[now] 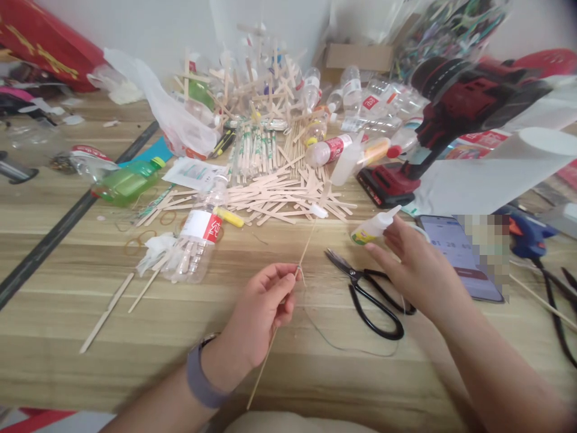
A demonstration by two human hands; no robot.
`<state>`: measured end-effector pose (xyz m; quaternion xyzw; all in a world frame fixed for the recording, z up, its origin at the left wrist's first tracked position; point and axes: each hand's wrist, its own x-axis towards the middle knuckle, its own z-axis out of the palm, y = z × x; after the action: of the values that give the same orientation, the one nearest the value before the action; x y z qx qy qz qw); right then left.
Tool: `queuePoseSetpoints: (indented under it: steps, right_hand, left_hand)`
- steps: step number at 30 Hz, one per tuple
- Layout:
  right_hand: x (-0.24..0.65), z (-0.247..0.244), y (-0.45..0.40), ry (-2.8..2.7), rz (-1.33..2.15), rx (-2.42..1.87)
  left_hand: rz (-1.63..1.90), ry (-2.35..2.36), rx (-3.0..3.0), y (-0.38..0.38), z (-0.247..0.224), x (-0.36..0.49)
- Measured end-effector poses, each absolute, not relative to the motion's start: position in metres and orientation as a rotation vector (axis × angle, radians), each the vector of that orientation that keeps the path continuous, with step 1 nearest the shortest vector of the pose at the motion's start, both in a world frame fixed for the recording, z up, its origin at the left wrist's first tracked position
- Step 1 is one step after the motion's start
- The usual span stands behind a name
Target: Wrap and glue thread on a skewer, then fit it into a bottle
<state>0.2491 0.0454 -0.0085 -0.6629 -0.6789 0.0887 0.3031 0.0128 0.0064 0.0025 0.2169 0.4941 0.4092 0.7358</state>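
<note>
Pinched between the fingers and thumb of my left hand is a thin bamboo skewer, slanting up and away. A thread is wound round it at my fingertips and trails over the table to the right. My right hand grips a small glue bottle with a white nozzle and a yellow-green label, tilted with the nozzle up to the right. Below that hand lie black-handled scissors, blades pointing up left. A small white cap is near the skewer's far end.
Loose wooden sticks are heaped behind my hands. A plastic bottle with sticks stands left of them. A red and black cordless drill stands at the back right. A phone and a blue glue gun lie to the right.
</note>
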Motion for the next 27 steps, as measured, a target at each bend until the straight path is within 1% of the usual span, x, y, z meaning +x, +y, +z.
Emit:
queuePoseSetpoints:
  steps: [2,6,10,17,20,24,27]
  right_hand:
    - [0.241,0.008,0.029,-1.838,0.054,-1.786]
    - [0.219,0.033,0.008,-1.870,0.086,-1.684]
    - [0.195,0.029,0.010,-1.899,0.373,-1.533]
    - [0.171,0.015,0.025,-1.731,1.013,-1.598]
    - [0.169,0.013,0.029,-1.617,1.189,-1.616]
    - [0.168,0.010,0.026,-1.615,1.130,-1.616]
    - [0.166,0.009,0.021,-1.742,0.849,-1.585]
  left_hand:
    - [0.896,1.094,0.464,0.006,0.004,0.013]
    - [0.862,1.121,0.451,0.005,0.004,0.013]
    - [0.847,1.131,0.463,0.005,0.002,0.012]
    - [0.795,1.090,0.500,0.007,0.004,0.014]
    - [0.779,1.086,0.501,0.007,0.004,0.015]
    - [0.765,1.101,0.495,0.007,0.005,0.015]
    - [0.765,1.118,0.479,0.007,0.005,0.016]
